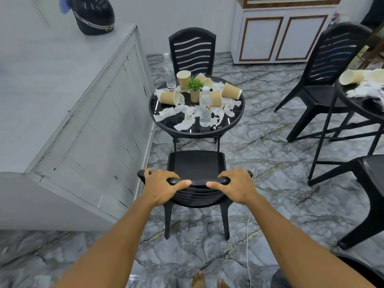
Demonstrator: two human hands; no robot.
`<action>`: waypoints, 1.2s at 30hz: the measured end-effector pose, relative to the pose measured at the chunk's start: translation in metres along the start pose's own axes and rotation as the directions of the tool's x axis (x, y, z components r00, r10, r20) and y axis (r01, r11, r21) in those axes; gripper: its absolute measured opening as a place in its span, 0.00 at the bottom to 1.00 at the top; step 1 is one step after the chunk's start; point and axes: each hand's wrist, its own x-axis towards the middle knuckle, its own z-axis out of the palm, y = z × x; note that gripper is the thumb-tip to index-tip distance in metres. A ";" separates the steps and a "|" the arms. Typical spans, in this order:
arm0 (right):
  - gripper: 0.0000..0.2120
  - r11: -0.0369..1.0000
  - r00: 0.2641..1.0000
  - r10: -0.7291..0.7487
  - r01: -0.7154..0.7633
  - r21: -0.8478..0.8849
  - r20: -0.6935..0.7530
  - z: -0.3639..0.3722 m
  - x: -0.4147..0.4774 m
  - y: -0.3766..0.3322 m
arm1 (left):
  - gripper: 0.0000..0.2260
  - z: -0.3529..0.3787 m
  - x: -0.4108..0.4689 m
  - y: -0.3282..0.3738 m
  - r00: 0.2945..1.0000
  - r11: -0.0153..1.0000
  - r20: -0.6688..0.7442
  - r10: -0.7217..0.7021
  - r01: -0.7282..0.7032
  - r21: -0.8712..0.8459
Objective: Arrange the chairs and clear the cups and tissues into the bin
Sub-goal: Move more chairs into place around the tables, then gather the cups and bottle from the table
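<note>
A black plastic chair [196, 165] stands in front of me, its seat facing a round black glass table [236, 119]. My left hand [164, 187] grips the left end of the chair's top rail and my right hand [235, 186] grips the right end. On the table lie several brown paper cups [168, 97], some upright and some tipped over, among crumpled white tissues [185, 113]. Two water bottles [205, 107] and a small potted plant [195, 88] stand there too. A second black chair [192, 50] sits at the table's far side.
A grey counter wall [83, 113] runs along the left. At right, another black table [361, 100] holds cups and tissues, with a black chair [330, 65] behind it and another chair [372, 183] nearer. A white cable [248, 231] trails across the marble floor. A white cabinet [282, 36] stands at the back.
</note>
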 end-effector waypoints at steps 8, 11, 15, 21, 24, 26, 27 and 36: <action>0.33 1.000 1.000 0.025 -0.025 -0.010 -0.016 0.004 -0.005 0.000 | 0.29 0.001 -0.004 -0.003 1.000 0.998 -0.011 0.012 -0.011 0.057; 0.33 0.996 0.996 0.083 -0.084 0.021 0.039 0.003 -0.005 -0.001 | 0.29 -0.004 0.000 0.003 0.997 0.996 0.019 -0.070 0.071 -0.045; 0.30 0.993 0.990 0.092 -0.098 0.062 0.104 -0.012 -0.005 -0.011 | 0.25 -0.008 0.014 0.018 0.976 0.980 0.084 -0.199 0.198 0.017; 0.23 0.995 0.990 0.099 -0.101 0.019 0.098 -0.041 -0.003 -0.012 | 0.15 -0.006 0.049 0.061 0.983 0.992 0.159 -0.086 0.099 -0.075; 0.20 0.976 0.976 0.218 -0.219 0.017 0.005 -0.080 -0.004 0.010 | 0.20 0.001 0.071 0.114 0.982 0.996 0.190 0.024 -0.008 -0.086; 0.20 0.973 0.974 0.226 -0.227 -0.038 -0.017 -0.093 -0.001 0.018 | 0.22 0.002 0.077 0.130 0.975 0.995 0.211 0.065 -0.047 -0.087; 0.21 0.969 0.972 0.233 -0.235 -0.076 -0.023 -0.099 -0.001 0.023 | 0.23 0.004 0.079 0.139 0.974 0.994 0.210 0.089 -0.075 -0.074; 0.21 0.964 0.966 0.244 -0.251 -0.083 -0.088 -0.153 0.043 0.075 | 0.25 0.020 0.141 0.200 0.972 0.986 0.169 0.165 -0.158 -0.056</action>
